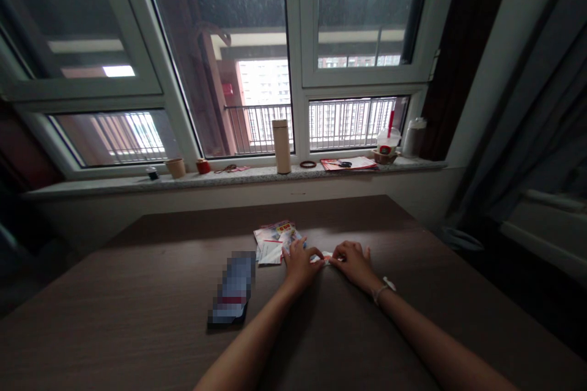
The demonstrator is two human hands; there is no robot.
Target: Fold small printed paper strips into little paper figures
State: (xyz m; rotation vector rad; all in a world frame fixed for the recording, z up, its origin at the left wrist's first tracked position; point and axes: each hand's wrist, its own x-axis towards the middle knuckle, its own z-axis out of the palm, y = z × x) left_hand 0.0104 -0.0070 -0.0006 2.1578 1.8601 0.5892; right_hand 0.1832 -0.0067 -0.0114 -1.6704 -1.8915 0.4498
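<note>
My left hand (300, 263) and my right hand (353, 261) rest close together on a dark wooden table (137, 293). Both pinch a small white piece with a red spot (325, 257) between their fingertips; it is too small to name. My right wrist wears a thin bracelet (384, 288). Just beyond my left hand lies a pile of colourful printed packets (275, 241). To the left of it a flat dark object (233, 287), blurred out, lies on the table.
A stone windowsill (238, 178) runs behind the table. On it stand a tall beige flask (281, 146), a paper cup (175, 167), a small red pot (203, 166), a drink cup with a red straw (387, 142) and red papers (348, 163). A curtain (536, 110) hangs at right.
</note>
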